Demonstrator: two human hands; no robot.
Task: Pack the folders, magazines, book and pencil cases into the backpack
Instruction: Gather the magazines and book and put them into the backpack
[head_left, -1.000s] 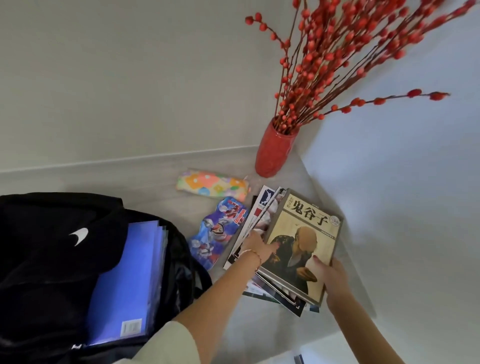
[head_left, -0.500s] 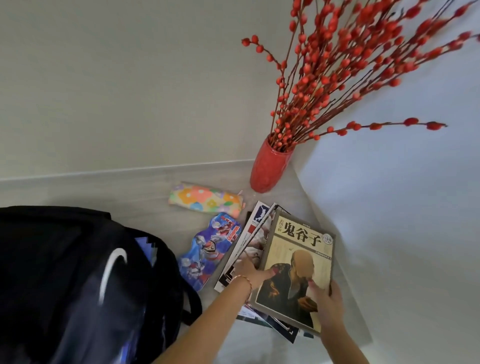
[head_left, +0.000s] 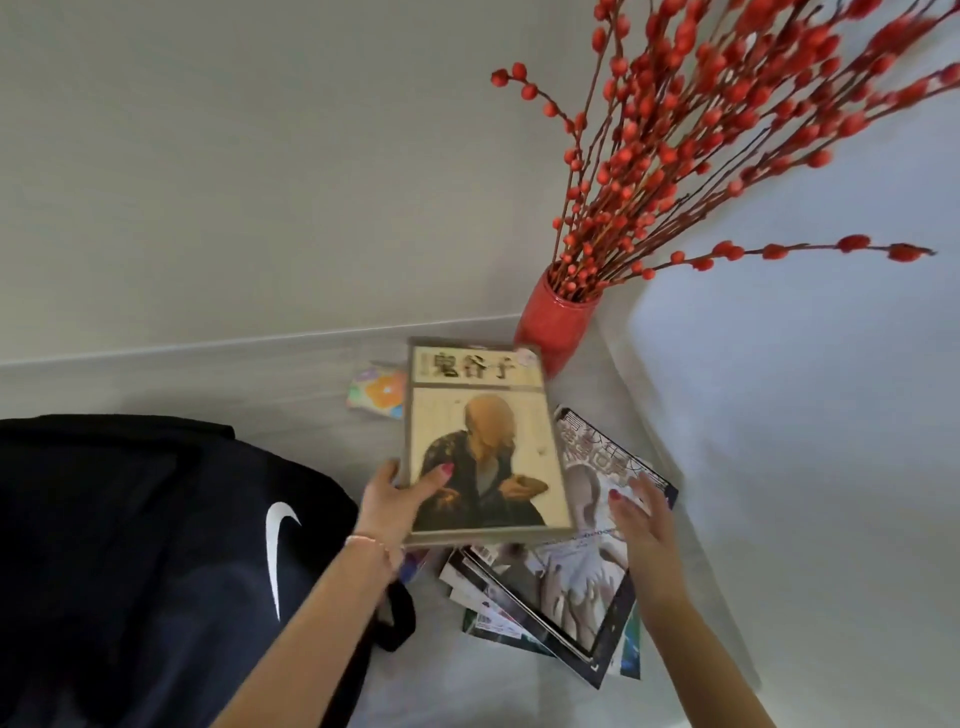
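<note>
My left hand (head_left: 390, 506) grips the lower left corner of a tan book (head_left: 480, 441) with a seated figure on its cover, holding it lifted above the table. Beneath and to its right lies a fanned stack of magazines (head_left: 576, 587); my right hand (head_left: 640, 519) rests flat on the top one, fingers spread. The black backpack (head_left: 140, 561) with a white swoosh fills the lower left, its flap hiding the inside. A flowered pencil case (head_left: 376, 396) peeks out behind the book. The second pencil case is hidden apart from a sliver under my left wrist.
A red vase (head_left: 553, 325) with long red-budded branches (head_left: 717, 130) stands in the table's far corner, just behind the book. Walls close the table at the back and on the right. A black backpack strap (head_left: 400, 618) lies by the magazines.
My left hand has taken the book and lifted it off the magazine stack toward the left. My right hand let go of the book and now lies on the magazines. The backpack flap covers the blue folders.
</note>
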